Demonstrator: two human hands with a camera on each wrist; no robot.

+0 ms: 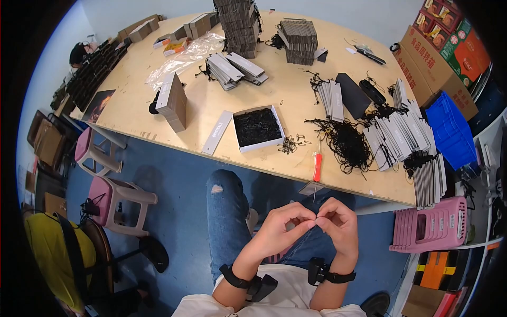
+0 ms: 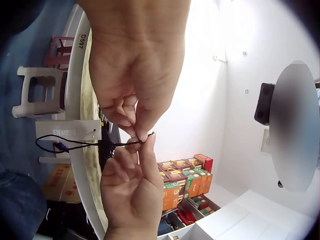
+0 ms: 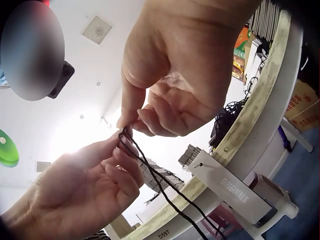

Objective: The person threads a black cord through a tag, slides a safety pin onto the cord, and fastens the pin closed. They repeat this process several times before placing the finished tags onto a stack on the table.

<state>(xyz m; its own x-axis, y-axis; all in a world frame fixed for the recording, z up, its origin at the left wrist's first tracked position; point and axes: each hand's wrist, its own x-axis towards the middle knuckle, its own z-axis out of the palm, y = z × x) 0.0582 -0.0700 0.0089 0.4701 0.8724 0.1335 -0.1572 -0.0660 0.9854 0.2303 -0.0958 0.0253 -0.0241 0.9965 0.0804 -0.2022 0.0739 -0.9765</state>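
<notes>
My left hand [image 1: 285, 227] and right hand [image 1: 339, 224] meet over my lap, fingertips touching. Between thumb and fingers, each pinches the end of a thin black cord [image 3: 159, 181]. The cord trails as a long loop, seen whole in the left wrist view, where the loop [image 2: 47, 145] passes in front of a grey ORIGINALS tag [image 2: 67, 128]. That tag has a small hole and sticks out at the table edge; the right wrist view shows the tag [image 3: 231, 188] apart from the cord. The pinched ends are partly hidden by the fingertips.
On the table [image 1: 190, 132] are a white box [image 1: 261, 146] of black pieces, loose clips [image 1: 290, 144], a red-handled screwdriver [image 1: 317, 166], a tangle of black cords [image 1: 346, 148] and stacked tags [image 1: 398, 134]. A pink crate [image 1: 430, 227] stands at right, stools [image 1: 119, 203] at left.
</notes>
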